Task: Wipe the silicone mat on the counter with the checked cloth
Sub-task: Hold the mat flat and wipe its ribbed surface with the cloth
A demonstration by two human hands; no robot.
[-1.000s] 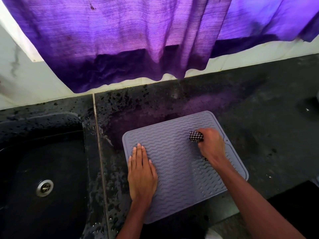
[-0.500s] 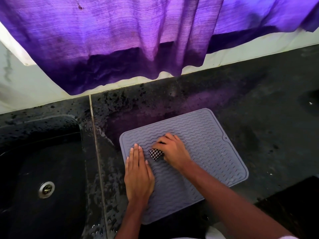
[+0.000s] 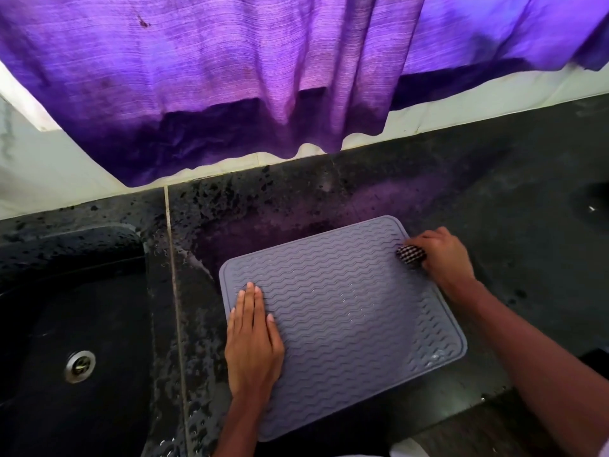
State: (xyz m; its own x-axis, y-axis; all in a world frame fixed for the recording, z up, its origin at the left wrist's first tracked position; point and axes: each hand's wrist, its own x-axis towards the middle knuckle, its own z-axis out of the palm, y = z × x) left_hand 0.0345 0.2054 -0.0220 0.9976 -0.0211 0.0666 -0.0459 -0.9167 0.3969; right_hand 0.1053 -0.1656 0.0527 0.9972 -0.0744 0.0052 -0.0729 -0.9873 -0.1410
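— On the dark speckled tabletop (image 3: 494, 199), just right of the sink (image 3: 66, 324), what is lying there?

— Lying flat there is the silicone mat (image 3: 346, 324), a grey-lilac rounded rectangle turned slightly askew, its near corner reaching toward the front edge of the tabletop. Wavy raised ridges are running across its whole face inside a smooth raised border, and a few wet glints are showing near its right side.

— What is the left hand doing?

— The left hand (image 3: 253, 344) is pressing palm-down on the mat's left part, its fingers (image 3: 250, 301) lying straight and close together, gripping nothing.

— And the right hand?

— The right hand (image 3: 441, 258) is sitting at the mat's far right corner, its fingers curling tightly around the checked cloth (image 3: 410, 254). The cloth is bunched into a small wad, black-and-white checks poking out on the thumb side, and it is touching the mat's border right at that corner.

— Is any writing or brand showing?

— I am seeing none that can be read on the mat or the cloth; the cloth's pattern is only small checks.

— What else is surrounding the mat?

— Water droplets are beading on the tabletop between the sink and the mat. A metal drain (image 3: 80, 366) is shining in the sink's black basin. A purple curtain (image 3: 263, 77) is hanging over the pale wall behind, casting a violet tint on the stone beyond the mat.
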